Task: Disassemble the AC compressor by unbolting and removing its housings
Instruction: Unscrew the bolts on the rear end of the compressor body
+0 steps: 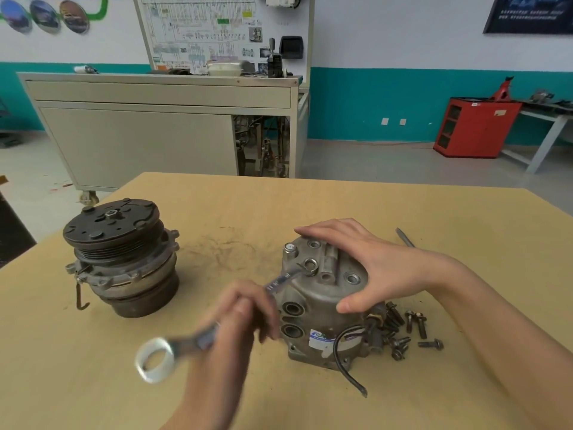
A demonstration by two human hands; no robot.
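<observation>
The job is at the rear housing (313, 302), which sits on the tan surface (465, 243) just right of centre, its capped end up. The left hand (245, 308) grips a combination wrench (198, 336) by the shank, fingers curled closed around it. The open end reaches to a raised port fitting (310, 263) on top of the housing, and the ring end points back toward the person. Hand and wrench are blurred, so whether the open end is properly seated on the fitting cannot be told.

The right hand (366, 268) lies flat over the housing top, fingers (325, 231) extended across the far edge and thumb against the near side, steadying it without grasping anything.

A heap of flanged bolts (409, 324) lies just beside the housing on its right, so the through-bolts look to be out already. The step in hand seems to be working something loose on the cap. Next the wrench needs a square seat and a firm counter-hold, as the housing stands free and could turn or tip.

The pulley and clutch section (124, 259) stands well apart to the left. A black wire (344, 361) trails from the housing toward the near edge and could snag. A slim flat tool (404, 237) lies behind the right wrist.
</observation>
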